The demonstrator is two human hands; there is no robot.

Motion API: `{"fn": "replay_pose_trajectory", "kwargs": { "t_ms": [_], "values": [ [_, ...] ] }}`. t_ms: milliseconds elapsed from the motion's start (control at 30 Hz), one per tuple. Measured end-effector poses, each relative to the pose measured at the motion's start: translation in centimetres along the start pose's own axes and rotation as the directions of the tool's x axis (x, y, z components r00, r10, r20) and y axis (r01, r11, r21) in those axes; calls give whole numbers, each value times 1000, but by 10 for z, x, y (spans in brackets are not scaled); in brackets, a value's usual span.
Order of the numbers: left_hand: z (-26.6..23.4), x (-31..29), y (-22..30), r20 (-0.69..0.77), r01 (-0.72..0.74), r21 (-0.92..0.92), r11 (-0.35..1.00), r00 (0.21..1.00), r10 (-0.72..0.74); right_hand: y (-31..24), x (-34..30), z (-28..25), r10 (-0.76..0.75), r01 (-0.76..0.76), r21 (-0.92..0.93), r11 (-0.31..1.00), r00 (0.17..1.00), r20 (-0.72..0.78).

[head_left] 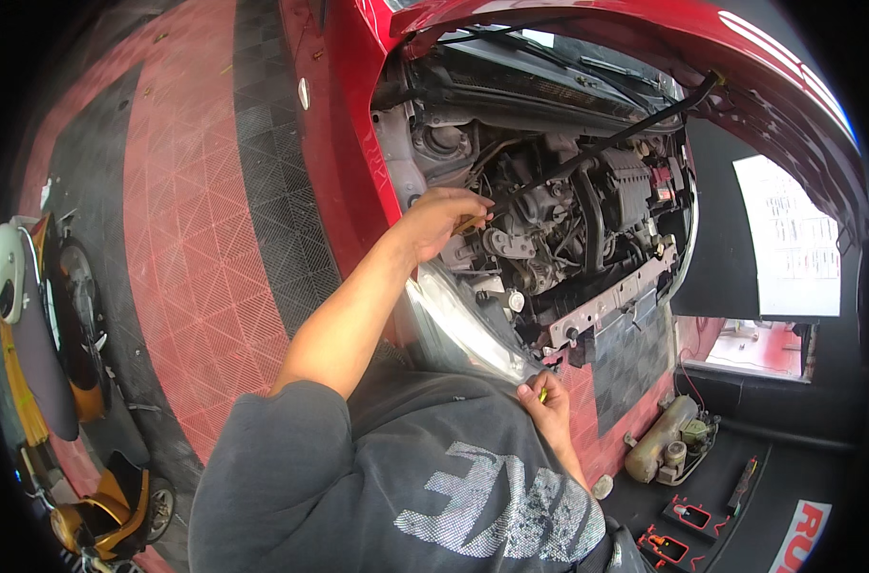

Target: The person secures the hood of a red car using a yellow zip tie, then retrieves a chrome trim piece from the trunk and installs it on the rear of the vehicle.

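Observation:
My left hand [444,220] is over the near left side of the open engine bay [549,210], its fingers curled closed. The fingertips meet the lower end of a black hood prop rod [606,143] in this view; whatever is inside the fingers is mostly hidden. Lower down, my right hand [546,409] is closed at the front end of the clear headlight [473,329]. A small yellow-green piece [542,393] shows between its thumb and fingers; its kind cannot be told. A pale round cap [516,302] sits between the two hands, beside the headlight.
The raised red hood [587,11] arches overhead, with the red fender [353,143] on the left. A metal crossbar [611,306] spans the front. An air compressor [664,439] and open tool cases [668,546] lie lower right. Motor scooters [91,506] stand far left on red-and-black floor tiles [196,239].

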State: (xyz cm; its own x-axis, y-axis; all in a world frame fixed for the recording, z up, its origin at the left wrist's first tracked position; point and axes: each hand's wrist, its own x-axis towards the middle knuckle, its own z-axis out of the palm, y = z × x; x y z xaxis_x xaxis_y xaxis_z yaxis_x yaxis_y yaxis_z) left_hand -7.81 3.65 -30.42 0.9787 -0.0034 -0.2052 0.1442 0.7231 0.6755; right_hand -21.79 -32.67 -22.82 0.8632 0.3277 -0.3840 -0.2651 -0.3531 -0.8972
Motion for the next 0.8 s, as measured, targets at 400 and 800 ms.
{"fn": "replay_pose_trajectory", "kwargs": {
  "t_ms": [400, 800],
  "values": [
    [24, -34, -16, -37, -401, 698, 593, 807, 590, -1, 3, 2, -18, 17, 32, 999, 1000, 20],
    [23, -28, -29, 170, -452, 873, 181, 631, 757, 9, 10, -1, -40, 39, 22, 999, 997, 72]
  ]
}}
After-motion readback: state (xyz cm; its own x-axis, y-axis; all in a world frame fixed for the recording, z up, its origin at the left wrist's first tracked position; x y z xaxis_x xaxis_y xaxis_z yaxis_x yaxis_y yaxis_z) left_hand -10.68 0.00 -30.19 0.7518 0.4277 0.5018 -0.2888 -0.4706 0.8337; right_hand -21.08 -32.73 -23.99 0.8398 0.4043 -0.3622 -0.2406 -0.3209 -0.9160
